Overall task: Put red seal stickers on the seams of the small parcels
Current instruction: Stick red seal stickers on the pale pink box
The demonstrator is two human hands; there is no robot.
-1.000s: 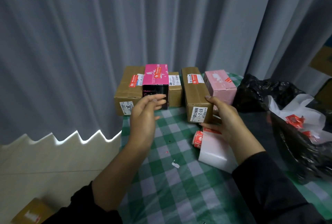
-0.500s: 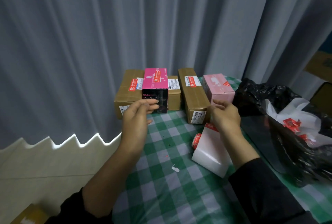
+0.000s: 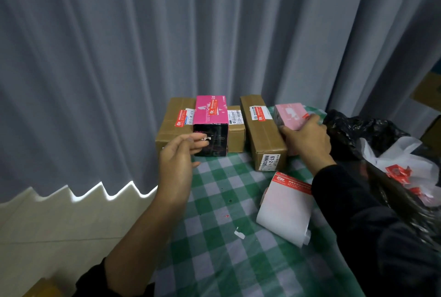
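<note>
matt cardboard parcel [image 3: 262, 129] | glossy plastic bag [image 3: 362, 134] | checked tablecloth [image 3: 214, 261]

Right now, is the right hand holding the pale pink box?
Yes, the right hand curls round the pale pink box.
</note>
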